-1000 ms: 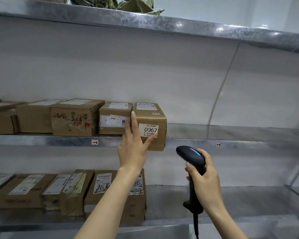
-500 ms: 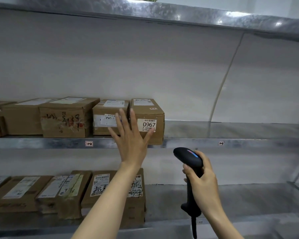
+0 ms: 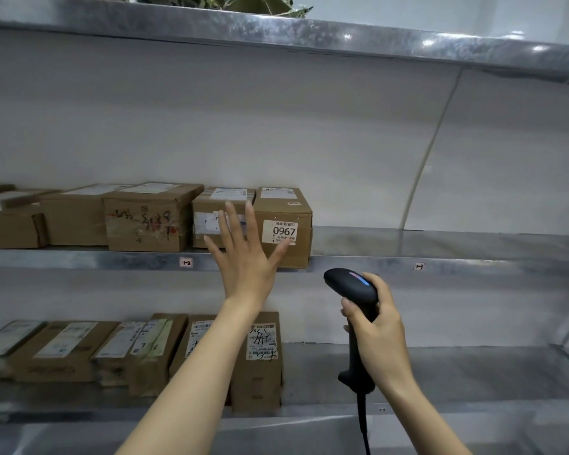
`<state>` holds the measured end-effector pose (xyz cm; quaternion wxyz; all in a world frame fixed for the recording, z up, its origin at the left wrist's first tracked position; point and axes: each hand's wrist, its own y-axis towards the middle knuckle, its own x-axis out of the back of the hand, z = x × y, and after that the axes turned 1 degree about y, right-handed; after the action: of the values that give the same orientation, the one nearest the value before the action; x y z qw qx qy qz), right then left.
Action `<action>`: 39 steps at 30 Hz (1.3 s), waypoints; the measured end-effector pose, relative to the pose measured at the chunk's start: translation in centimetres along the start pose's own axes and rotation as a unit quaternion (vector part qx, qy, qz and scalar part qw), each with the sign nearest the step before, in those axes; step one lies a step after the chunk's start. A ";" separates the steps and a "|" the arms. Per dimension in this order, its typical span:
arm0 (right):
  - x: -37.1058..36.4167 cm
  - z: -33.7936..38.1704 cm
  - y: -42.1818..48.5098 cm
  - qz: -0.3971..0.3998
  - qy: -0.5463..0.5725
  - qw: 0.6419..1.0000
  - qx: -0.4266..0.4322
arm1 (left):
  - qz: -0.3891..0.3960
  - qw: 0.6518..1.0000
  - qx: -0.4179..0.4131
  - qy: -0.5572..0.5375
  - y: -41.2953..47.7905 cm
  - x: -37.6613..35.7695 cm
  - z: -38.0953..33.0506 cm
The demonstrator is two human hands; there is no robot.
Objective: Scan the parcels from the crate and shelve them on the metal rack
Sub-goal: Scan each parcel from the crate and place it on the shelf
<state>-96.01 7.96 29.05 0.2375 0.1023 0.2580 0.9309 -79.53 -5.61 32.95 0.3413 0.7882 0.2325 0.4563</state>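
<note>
A brown cardboard parcel (image 3: 294,210) with a white label reading 0967 stands at the right end of a row of parcels on the middle shelf (image 3: 440,266) of the metal rack. My left hand (image 3: 243,254) is raised in front of it with its fingers spread and straight, the thumb tip near the label; whether it touches the box I cannot tell. Below and to the right, my right hand (image 3: 380,333) grips the handle of a black barcode scanner (image 3: 350,285), whose blue light is on. The crate is out of view.
Several more parcels (image 3: 148,218) line the middle shelf to the left. Another row of labelled boxes (image 3: 260,359) lies on the lower shelf (image 3: 440,372). Both shelves are bare metal to the right. A top shelf (image 3: 309,31) runs overhead.
My left hand has drawn back from the 0967 parcel and its fingers have spread apart. The parcel sits further back on the shelf. The scanner hand stays roughly in place.
</note>
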 end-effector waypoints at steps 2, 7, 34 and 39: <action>-0.2 0.6 -0.6 0.009 0.002 1.000 0.005 | 0.003 1.000 0.000 0.010 -0.5 0.8 0.6; -1.2 2.1 -2.4 0.039 0.007 0.999 0.019 | 0.020 0.999 0.017 0.043 -3.1 3.1 3.6; -28.0 8.0 -16.6 0.287 0.098 0.953 0.024 | 0.090 0.921 0.313 0.216 -21.1 24.0 32.2; -34.7 9.8 -20.1 0.326 0.119 0.938 0.024 | 0.088 0.898 0.362 0.234 -23.6 28.3 38.1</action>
<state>-55.06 10.16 24.34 -0.1138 0.0748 0.2593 0.9562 -33.96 16.71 17.73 -0.0733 0.7448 0.3842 0.5405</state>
